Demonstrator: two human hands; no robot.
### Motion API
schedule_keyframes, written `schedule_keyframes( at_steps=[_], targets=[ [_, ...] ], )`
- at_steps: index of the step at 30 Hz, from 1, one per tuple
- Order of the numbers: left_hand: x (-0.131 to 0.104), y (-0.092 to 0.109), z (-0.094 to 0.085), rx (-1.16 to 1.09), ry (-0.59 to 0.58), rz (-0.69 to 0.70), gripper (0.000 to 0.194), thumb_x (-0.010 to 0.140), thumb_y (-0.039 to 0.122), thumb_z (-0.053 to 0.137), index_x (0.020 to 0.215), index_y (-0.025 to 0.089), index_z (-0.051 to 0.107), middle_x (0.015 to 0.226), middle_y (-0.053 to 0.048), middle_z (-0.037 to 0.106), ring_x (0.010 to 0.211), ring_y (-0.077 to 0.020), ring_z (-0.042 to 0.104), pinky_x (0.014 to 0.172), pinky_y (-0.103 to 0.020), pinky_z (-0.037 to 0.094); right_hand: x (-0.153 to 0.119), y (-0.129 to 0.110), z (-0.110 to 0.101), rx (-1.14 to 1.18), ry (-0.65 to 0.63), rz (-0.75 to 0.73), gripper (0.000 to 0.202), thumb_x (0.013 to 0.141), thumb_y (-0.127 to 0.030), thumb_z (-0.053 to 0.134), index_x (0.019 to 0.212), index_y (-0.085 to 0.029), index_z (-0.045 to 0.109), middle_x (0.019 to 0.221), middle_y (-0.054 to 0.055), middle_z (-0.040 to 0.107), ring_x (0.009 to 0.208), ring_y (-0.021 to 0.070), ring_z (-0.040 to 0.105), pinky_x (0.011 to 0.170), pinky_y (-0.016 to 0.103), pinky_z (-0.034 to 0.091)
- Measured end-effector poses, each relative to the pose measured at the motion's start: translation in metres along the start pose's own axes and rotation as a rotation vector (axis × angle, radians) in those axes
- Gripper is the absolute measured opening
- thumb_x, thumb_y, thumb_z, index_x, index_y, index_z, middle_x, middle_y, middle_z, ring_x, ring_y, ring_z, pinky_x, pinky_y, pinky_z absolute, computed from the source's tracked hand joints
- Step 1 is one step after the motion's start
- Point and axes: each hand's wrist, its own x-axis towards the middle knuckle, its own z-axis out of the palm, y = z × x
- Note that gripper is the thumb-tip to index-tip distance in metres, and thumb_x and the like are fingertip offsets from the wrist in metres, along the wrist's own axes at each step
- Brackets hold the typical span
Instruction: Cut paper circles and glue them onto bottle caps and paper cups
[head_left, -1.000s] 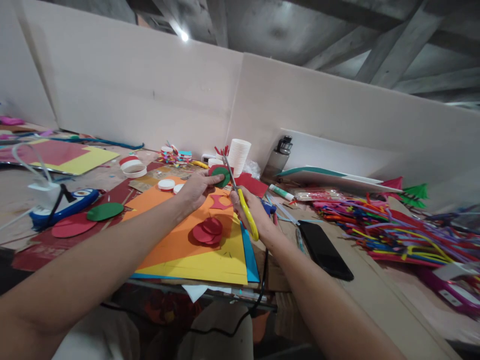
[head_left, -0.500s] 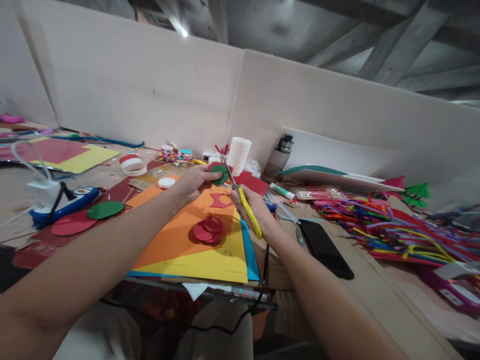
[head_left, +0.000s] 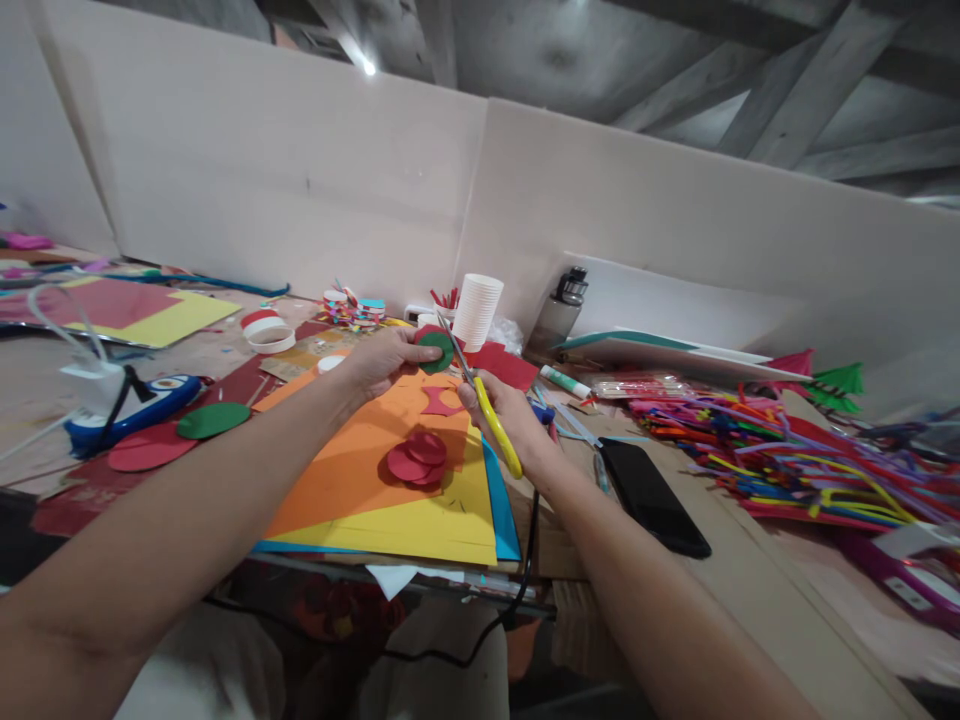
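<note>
My left hand (head_left: 390, 360) pinches a small green paper circle (head_left: 435, 353) laid over a piece of red paper (head_left: 425, 333). In my right hand (head_left: 499, 410) are yellow-handled scissors (head_left: 497, 425), their blades at the right edge of the green circle. Beneath my hands, a sheet of orange paper (head_left: 330, 480) covers part of a yellow sheet (head_left: 450, 535), with a blue sheet (head_left: 501, 505) under both. Several small red paper circles (head_left: 416, 460) lie overlapped there. Just beyond them rests a red offcut (head_left: 442, 401) with curved edges.
A stack of white paper cups (head_left: 478, 310) stands behind my hands. On the right are a black phone (head_left: 652, 495), a glue stick (head_left: 564, 382) and a heap of colourful pipe cleaners (head_left: 780, 450). Larger green (head_left: 214, 421) and red circles (head_left: 150, 447) lie left, by a blue-and-white device (head_left: 135, 405).
The red paper edge beyond the green circle has shrunk, and the scissor blades have shifted slightly left along it. Both hands keep their grip.
</note>
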Motion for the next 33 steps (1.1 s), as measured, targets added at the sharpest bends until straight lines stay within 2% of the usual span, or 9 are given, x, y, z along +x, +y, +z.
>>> schedule_keyframes(
  at_steps=[8, 18, 22, 27, 33],
  targets=[
    [0.0, 0.002, -0.002, 0.036, -0.075, -0.003, 0.017, 0.052, 0.019, 0.083, 0.064, 0.011, 0.073, 0.063, -0.007, 0.066, 0.057, -0.0115, 0.054, 0.056, -0.023, 0.038, -0.001, -0.001, -0.003, -0.044, -0.022, 0.002, 0.045, 0.088, -0.063, 0.045, 0.077, -0.02, 0.052, 0.077, 0.003, 0.059, 0.071, 0.0158, 0.051, 0.067, 0.027, 0.038],
    [0.006, 0.007, -0.02, 0.22, -0.148, -0.026, 0.026, 0.051, 0.022, 0.082, 0.072, 0.011, 0.072, 0.067, -0.004, 0.065, 0.06, -0.0112, 0.054, 0.06, -0.024, 0.037, 0.0, 0.002, -0.003, -0.058, -0.063, -0.02, 0.045, 0.09, -0.061, 0.046, 0.083, -0.018, 0.058, 0.084, 0.003, 0.062, 0.073, 0.0143, 0.052, 0.067, 0.025, 0.037],
    [0.005, 0.012, -0.022, 0.274, -0.187, -0.027, 0.023, 0.051, 0.022, 0.08, 0.07, 0.011, 0.072, 0.066, -0.004, 0.064, 0.059, -0.0108, 0.051, 0.057, -0.023, 0.035, 0.001, 0.003, -0.003, -0.072, -0.083, -0.02, 0.043, 0.089, -0.059, 0.049, 0.085, -0.018, 0.06, 0.081, 0.002, 0.062, 0.072, 0.0139, 0.051, 0.065, 0.024, 0.035],
    [0.003, 0.017, -0.025, 0.342, -0.241, -0.035, 0.019, 0.05, 0.022, 0.08, 0.065, 0.012, 0.072, 0.063, -0.003, 0.064, 0.06, -0.0114, 0.052, 0.059, -0.023, 0.038, 0.002, 0.004, -0.003, -0.043, -0.124, -0.001, 0.042, 0.088, -0.057, 0.051, 0.077, -0.017, 0.058, 0.077, 0.001, 0.061, 0.068, 0.0126, 0.049, 0.063, 0.023, 0.035],
    [0.006, 0.016, -0.032, 0.419, -0.253, -0.044, 0.02, 0.053, 0.02, 0.079, 0.071, 0.014, 0.076, 0.069, -0.005, 0.07, 0.064, -0.0134, 0.057, 0.062, -0.023, 0.042, 0.002, 0.005, -0.003, -0.093, -0.15, 0.042, 0.043, 0.086, -0.059, 0.054, 0.079, -0.018, 0.062, 0.073, 0.001, 0.059, 0.066, 0.0126, 0.05, 0.062, 0.024, 0.035]
  ],
)
